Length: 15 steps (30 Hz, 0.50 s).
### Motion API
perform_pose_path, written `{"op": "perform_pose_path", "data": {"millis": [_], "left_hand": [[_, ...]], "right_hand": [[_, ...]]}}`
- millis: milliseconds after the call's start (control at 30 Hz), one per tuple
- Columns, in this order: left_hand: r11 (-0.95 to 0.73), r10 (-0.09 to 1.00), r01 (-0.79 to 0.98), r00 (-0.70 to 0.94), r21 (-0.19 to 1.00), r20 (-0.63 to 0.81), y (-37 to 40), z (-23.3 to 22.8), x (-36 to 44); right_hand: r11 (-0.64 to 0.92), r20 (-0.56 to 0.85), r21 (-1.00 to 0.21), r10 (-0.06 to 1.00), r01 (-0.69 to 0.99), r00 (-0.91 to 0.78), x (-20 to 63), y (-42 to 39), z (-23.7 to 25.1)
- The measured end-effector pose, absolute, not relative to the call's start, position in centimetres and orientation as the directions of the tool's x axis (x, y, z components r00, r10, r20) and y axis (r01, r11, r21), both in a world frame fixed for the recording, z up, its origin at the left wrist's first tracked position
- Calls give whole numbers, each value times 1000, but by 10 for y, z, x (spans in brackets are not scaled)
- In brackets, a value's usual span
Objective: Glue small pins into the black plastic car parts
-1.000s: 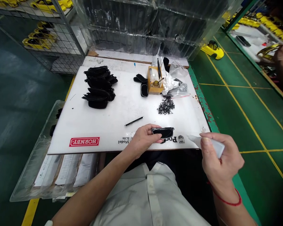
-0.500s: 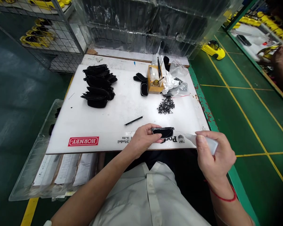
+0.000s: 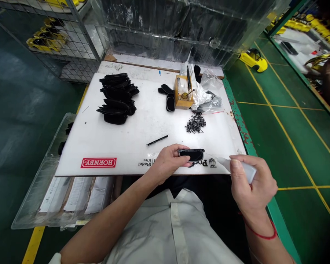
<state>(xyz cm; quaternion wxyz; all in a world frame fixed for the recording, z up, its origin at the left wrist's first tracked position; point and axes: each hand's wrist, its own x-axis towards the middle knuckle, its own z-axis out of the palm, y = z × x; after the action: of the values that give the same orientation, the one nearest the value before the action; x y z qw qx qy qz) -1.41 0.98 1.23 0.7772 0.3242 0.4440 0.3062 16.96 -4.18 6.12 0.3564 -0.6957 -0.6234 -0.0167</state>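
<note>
1. Since a second ago the right hand [image 3: 250, 187] has drawn leftward with its bottle [image 3: 240, 168], so the nozzle now points closer to the black part [image 3: 191, 154]; the left hand [image 3: 169, 161] has stayed put.
2. The left hand pinches the black part by its left end, fingers closed on it, and holds it on the near edge of the white board [image 3: 143, 128].
3. The right hand is wrapped around the white bottle, thumb on top, just off the board's near right corner. The nozzle tip is near the part but not touching it.
4. The two hands are apart, with the part between them.
5. A thin black stick [image 3: 157, 140] lies on the board just beyond the left hand.
6. Farther back sit a heap of small black bits [image 3: 195, 123], a yellow box [image 3: 183, 93] with tools standing in it, and clear bags [image 3: 209, 99] beside it.
7. A stack of black shells [image 3: 117, 99] sits at the far left of the board.
8. A red label [image 3: 98, 162] marks the board's near left edge.
9. A yellow toy car [image 3: 254, 60] lies on the green floor to the right.
</note>
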Motion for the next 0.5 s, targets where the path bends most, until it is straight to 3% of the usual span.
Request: {"op": "perform_pose_path", "data": {"millis": [500], "left_hand": [[606,765,-200,413,770,-494,10,11,-13]], "right_hand": [[70,530,-391,832,918,162,183,-42,49]]}}
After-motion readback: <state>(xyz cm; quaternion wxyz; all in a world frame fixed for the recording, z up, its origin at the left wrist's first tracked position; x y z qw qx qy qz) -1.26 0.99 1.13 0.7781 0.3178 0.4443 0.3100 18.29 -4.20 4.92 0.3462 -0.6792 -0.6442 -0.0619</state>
